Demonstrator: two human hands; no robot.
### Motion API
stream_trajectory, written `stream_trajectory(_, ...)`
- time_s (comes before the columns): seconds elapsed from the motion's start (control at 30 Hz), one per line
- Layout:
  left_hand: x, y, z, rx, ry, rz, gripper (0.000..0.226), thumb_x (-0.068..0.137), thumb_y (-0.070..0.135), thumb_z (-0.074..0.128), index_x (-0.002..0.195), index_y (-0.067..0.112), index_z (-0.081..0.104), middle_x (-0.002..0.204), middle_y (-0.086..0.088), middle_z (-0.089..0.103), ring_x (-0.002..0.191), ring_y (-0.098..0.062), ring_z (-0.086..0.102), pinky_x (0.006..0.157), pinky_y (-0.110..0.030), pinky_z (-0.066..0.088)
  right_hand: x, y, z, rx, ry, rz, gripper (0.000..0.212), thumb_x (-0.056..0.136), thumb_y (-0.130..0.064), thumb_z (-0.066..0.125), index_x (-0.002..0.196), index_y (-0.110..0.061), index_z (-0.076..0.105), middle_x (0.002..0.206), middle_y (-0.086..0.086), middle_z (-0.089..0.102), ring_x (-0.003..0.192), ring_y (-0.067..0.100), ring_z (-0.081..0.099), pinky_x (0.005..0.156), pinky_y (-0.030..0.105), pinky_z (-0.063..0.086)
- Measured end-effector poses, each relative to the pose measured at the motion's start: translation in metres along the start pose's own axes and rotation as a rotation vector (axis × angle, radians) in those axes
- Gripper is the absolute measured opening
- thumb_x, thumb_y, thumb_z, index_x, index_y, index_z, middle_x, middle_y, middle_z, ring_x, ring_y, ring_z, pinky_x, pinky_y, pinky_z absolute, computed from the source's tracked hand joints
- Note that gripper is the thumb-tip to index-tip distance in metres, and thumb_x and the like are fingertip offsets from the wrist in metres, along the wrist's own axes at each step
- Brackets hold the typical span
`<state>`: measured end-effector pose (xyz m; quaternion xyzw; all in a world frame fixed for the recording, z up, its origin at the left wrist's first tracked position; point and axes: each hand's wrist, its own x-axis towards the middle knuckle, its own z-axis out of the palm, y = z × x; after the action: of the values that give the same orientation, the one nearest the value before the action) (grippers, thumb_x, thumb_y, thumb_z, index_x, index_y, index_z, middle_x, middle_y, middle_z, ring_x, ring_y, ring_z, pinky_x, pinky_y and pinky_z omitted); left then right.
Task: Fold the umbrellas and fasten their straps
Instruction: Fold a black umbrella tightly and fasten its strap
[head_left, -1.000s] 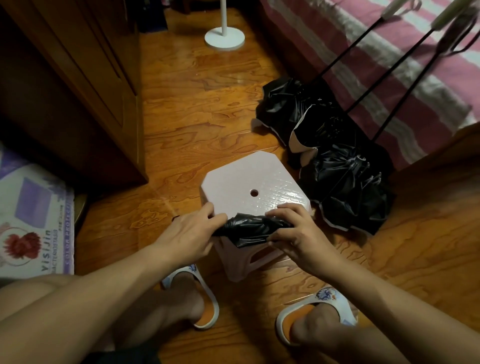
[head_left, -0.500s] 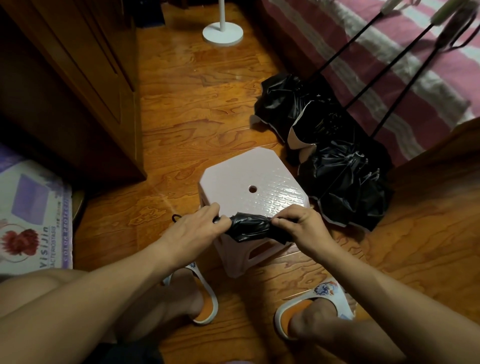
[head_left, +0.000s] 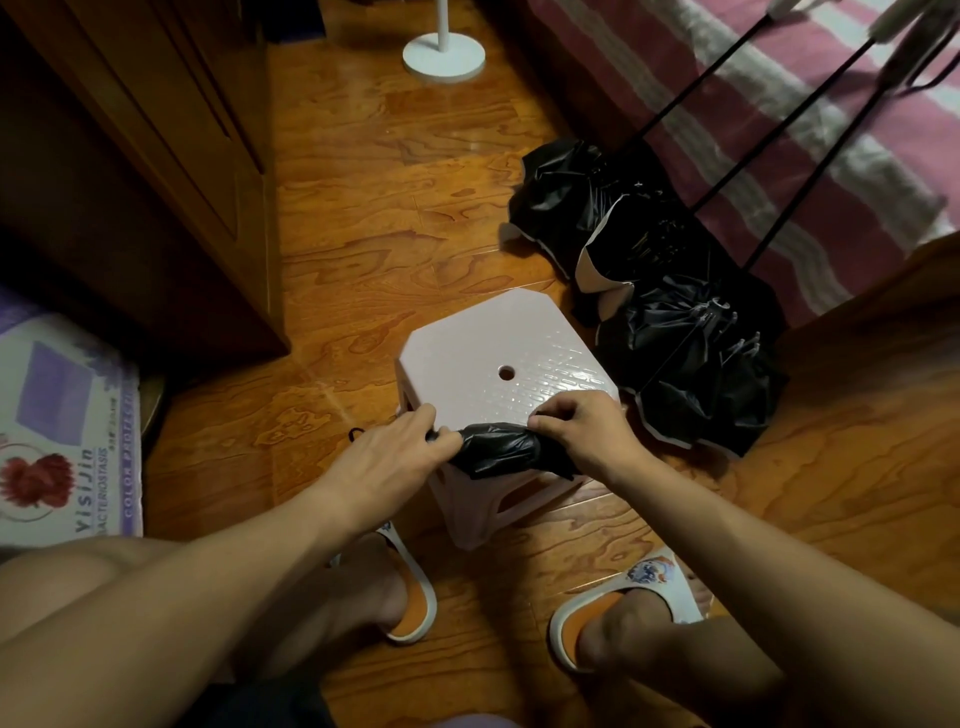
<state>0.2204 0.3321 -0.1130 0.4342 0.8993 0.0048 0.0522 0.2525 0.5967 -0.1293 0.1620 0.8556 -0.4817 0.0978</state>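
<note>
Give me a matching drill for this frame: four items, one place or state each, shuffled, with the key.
Items:
1. folded umbrella
2. stool
3. unfolded umbrellas
4. lamp base

Places or states:
A. white disc on the floor at the far end
B. heaped on the floor against the bed, shafts up
C. gripped at both ends by the left hand and right hand
D. pale, hole in its top, stands between the feet

Pairs: 1-C, 2-D, 3-B, 4-A

Handles of the loose umbrellas (head_left: 675, 312) cut off at one o'clock; folded umbrella's (head_left: 498, 449) ends hidden under both hands.
</note>
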Motion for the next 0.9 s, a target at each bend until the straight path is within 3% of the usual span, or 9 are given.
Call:
stream_trajectory(0.1, 0.000, 0.000, 0.001, -0.043, -0.011, -0.023, 0.049, 0.077, -0.008, 0.066, 0.110, 0.019, 0.043, 0.100, -0.006, 0.043, 0.071, -0.021, 0.045, 0.048, -0.034, 0.041, 0.002, -0.004, 0.001, -0.014, 0.009, 0.033, 0.011, 0.087, -0.023, 0.080, 0.079, -0.026, 0.072, 0.086, -0.005, 0.072, 0.087, 0.014, 0.067, 0.071, 0.026, 0.049)
stream_trajectory(0.2, -0.001, -0.001, 0.000, -0.057, -0.009, -0.027, 0.047, 0.078, -0.007, 0.065, 0.109, 0.019, 0.042, 0.100, -0.006, 0.043, 0.073, -0.021, 0.046, 0.049, -0.033, 0.041, 0.006, -0.008, 0.000, -0.071, -0.043, 0.062, 0.011, 0.091, -0.027, 0.076, 0.081, -0.024, 0.074, 0.086, -0.005, 0.071, 0.089, 0.015, 0.065, 0.073, 0.027, 0.048)
stream_trajectory(0.33, -0.003, 0.000, 0.000, -0.057, -0.012, -0.035, 0.045, 0.079, -0.006, 0.064, 0.108, 0.019, 0.042, 0.099, -0.005, 0.041, 0.072, -0.022, 0.044, 0.050, -0.035, 0.042, 0.011, -0.013, 0.004, -0.185, -0.049, 0.093, 0.015, 0.094, -0.028, 0.072, 0.080, -0.024, 0.070, 0.079, -0.009, 0.066, 0.079, 0.010, 0.061, 0.061, 0.022, 0.040)
stream_trajectory(0.53, -0.004, 0.000, 0.003, -0.072, -0.053, -0.068, 0.048, 0.080, -0.005, 0.063, 0.111, 0.022, 0.039, 0.104, -0.004, 0.038, 0.082, -0.024, 0.050, 0.054, -0.038, 0.048, 0.017, -0.010, 0.013, -0.298, 0.014, 0.096, 0.013, 0.090, -0.015, 0.071, 0.083, -0.024, 0.067, 0.090, -0.011, 0.067, 0.095, 0.015, 0.063, 0.066, 0.026, 0.040)
stream_trajectory(0.6, -0.002, -0.001, 0.003, -0.090, -0.068, -0.084, 0.051, 0.079, -0.006, 0.063, 0.113, 0.023, 0.039, 0.104, -0.004, 0.038, 0.082, -0.025, 0.051, 0.054, -0.039, 0.047, 0.008, -0.017, 0.007, -0.347, 0.123, -0.024, 0.004, 0.091, -0.017, 0.071, 0.093, -0.020, 0.070, 0.094, -0.008, 0.062, 0.094, 0.015, 0.058, 0.071, 0.028, 0.041)
stream_trajectory(0.67, -0.001, -0.002, 0.005, -0.101, -0.088, -0.109, 0.051, 0.080, -0.005, 0.063, 0.115, 0.024, 0.039, 0.105, -0.003, 0.038, 0.082, -0.025, 0.052, 0.057, -0.041, 0.049, -0.005, -0.017, 0.002, -0.472, 0.236, -0.296, 0.012, 0.093, -0.016, 0.064, 0.102, -0.017, 0.072, 0.100, -0.003, 0.063, 0.097, 0.017, 0.055, 0.079, 0.032, 0.045)
stream_trajectory(0.73, 0.001, -0.005, 0.007, -0.135, -0.096, -0.128, 0.046, 0.085, 0.000, 0.061, 0.115, 0.027, 0.039, 0.104, -0.001, 0.037, 0.079, -0.024, 0.052, 0.057, -0.042, 0.050, -0.021, -0.007, 0.002, -0.613, 0.129, -0.539, 0.020, 0.093, -0.025, 0.062, 0.109, -0.017, 0.070, 0.106, -0.002, 0.067, 0.100, 0.018, 0.055, 0.087, 0.035, 0.048)
stream_trajectory(0.8, 0.003, -0.007, 0.007, -0.160, -0.113, -0.143, 0.039, 0.089, 0.005, 0.058, 0.115, 0.028, 0.039, 0.103, -0.001, 0.037, 0.076, -0.025, 0.052, 0.057, -0.043, 0.051, -0.033, 0.013, 0.010, -0.744, -0.001, -0.600, 0.037, 0.092, -0.035, 0.065, 0.123, -0.017, 0.063, 0.116, 0.000, 0.065, 0.107, 0.019, 0.055, 0.096, 0.035, 0.047)
stream_trajectory(0.9, 0.006, -0.008, 0.007, -0.178, -0.124, -0.151, 0.035, 0.091, 0.009, 0.058, 0.113, 0.028, 0.038, 0.102, -0.002, 0.038, 0.072, -0.026, 0.050, 0.053, -0.041, 0.044, -0.031, 0.033, 0.014, -0.824, 0.022, -0.595, 0.042, 0.091, -0.028, 0.068, 0.130, -0.019, 0.054, 0.120, 0.000, 0.060, 0.111, 0.021, 0.053, 0.100, 0.036, 0.043)
